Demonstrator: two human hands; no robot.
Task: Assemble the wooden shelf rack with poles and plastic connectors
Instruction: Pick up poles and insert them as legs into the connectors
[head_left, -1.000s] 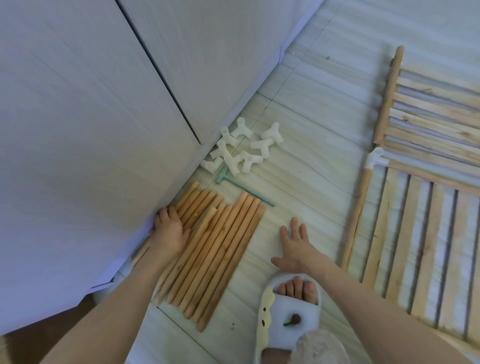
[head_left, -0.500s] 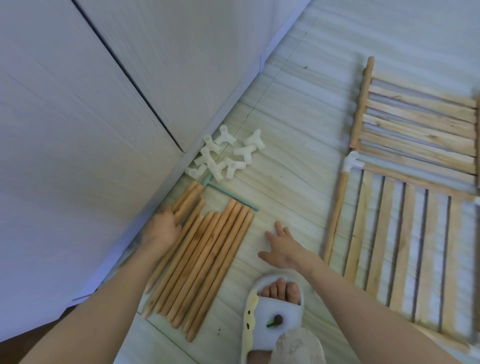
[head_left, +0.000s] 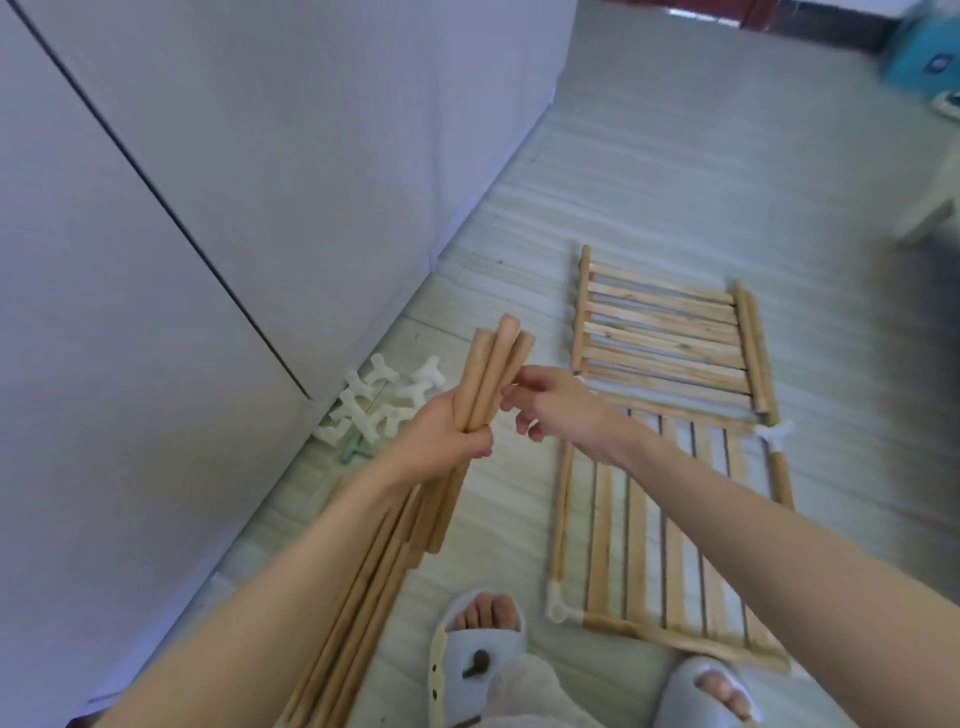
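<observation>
My left hand (head_left: 447, 431) grips a bundle of three wooden poles (head_left: 493, 364), lifted off the floor and tilted up to the right. My right hand (head_left: 545, 402) pinches the rightmost pole of that bundle near its top. More poles (head_left: 363, 597) lie on the floor under my left forearm. A pile of white plastic connectors (head_left: 384, 402) sits by the cabinet base. Two slatted shelf panels lie to the right: the far one (head_left: 665, 343) and the near one (head_left: 670, 530), with white connectors on its corners.
A white cabinet (head_left: 208, 208) fills the left side. A small green tool (head_left: 353, 449) lies next to the connectors. My feet in light slippers (head_left: 472, 665) stand at the bottom edge. A teal box (head_left: 924, 52) sits far right.
My left hand has picked three poles up from the floor pile and raised them. My right hand left the floor and came to the bundle. The view has tilted upward.
</observation>
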